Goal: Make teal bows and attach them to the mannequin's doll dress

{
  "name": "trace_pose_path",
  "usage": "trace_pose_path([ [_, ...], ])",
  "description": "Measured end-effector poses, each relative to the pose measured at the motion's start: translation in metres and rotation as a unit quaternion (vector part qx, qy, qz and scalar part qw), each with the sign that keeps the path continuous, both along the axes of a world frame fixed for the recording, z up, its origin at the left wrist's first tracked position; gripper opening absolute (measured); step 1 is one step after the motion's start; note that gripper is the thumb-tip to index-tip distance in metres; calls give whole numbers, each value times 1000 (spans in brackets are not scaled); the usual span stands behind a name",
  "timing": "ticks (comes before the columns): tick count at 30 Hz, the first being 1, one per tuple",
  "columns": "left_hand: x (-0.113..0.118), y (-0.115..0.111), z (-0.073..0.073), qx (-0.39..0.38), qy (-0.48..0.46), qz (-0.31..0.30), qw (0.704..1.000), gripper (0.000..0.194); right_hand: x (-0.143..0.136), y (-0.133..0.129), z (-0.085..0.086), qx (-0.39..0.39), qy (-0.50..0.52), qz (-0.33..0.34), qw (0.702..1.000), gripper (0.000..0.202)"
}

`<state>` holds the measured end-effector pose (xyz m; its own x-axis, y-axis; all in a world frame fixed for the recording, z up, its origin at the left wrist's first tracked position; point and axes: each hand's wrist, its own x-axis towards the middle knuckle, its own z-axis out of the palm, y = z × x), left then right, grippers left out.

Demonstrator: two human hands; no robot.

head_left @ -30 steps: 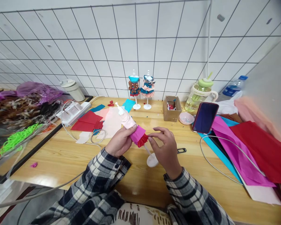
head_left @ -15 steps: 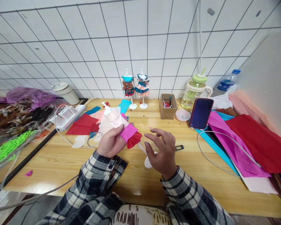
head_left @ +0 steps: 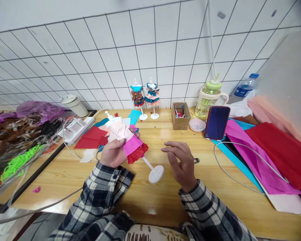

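My left hand (head_left: 113,152) grips a small doll mannequin (head_left: 125,135) dressed in pale pink paper with a magenta and red pleated skirt. It is tilted, its white stem and round base (head_left: 156,174) pointing down to the right above the wooden table (head_left: 150,197). My right hand (head_left: 182,162) hovers to the right of the skirt, fingers apart and holding nothing. Two finished dressed mannequins (head_left: 144,97) stand at the back by the tiled wall.
Red, pink and blue paper sheets (head_left: 95,135) lie behind my left hand; more sheets (head_left: 271,150) pile up on the right. A phone (head_left: 217,123), cardboard box (head_left: 180,116), small dish (head_left: 197,125), green-lidded jug (head_left: 210,98) and white cable (head_left: 230,160) sit nearby. A tray of fibres (head_left: 20,134) lies left.
My right hand let go of the red skirt edge and drew back to the right, opening. My left hand turned the mannequin more upright, and its base swung clear into view.
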<state>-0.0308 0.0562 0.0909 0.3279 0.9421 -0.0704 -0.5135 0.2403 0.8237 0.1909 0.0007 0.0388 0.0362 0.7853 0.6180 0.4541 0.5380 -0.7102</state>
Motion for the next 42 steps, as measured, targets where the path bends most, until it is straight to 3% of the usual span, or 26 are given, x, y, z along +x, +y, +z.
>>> trace_pose_path([
  [3, -5, 6, 2, 38, 33, -18, 999, 44, 3, 9, -15, -142, 7, 117, 983, 29],
  [6, -3, 10, 5, 61, 41, -71, 995, 49, -4, 9, -23, -233, 9, 274, 933, 36],
  [8, 0, 13, 5, 60, 26, -92, 994, 49, -11, 5, -21, -248, 10, 329, 911, 36],
  [11, 4, 17, 1, 48, 7, -99, 994, 51, -21, 0, -17, -271, 14, 360, 893, 30],
  [13, 6, 19, -3, 46, 30, -86, 995, 56, -24, 0, -18, -281, 24, 323, 904, 28],
  [17, 10, 21, -5, 78, 122, -35, 989, 71, -26, 6, -29, -238, -35, 106, 965, 25],
  [21, 20, 18, -5, 110, 228, -2, 968, 84, -24, 8, -35, -210, -108, 17, 972, 19],
  [25, 29, 17, -6, 178, 303, 55, 935, 86, -22, 7, -35, -192, -123, -8, 974, 20],
  [32, 35, 19, -7, 220, 300, 87, 924, 84, -17, 7, -40, -173, -133, -19, 976, 24],
  [35, 37, 15, -5, 211, 268, 65, 938, 85, -16, 8, -41, -161, -150, -25, 975, 25],
  [39, 38, 9, 0, 139, 162, 15, 977, 73, -16, 6, -39, -146, -163, -22, 975, 28],
  [42, 38, 9, 1, 107, 182, 11, 977, 67, -18, 5, -39, -146, -152, 6, 978, 29],
])
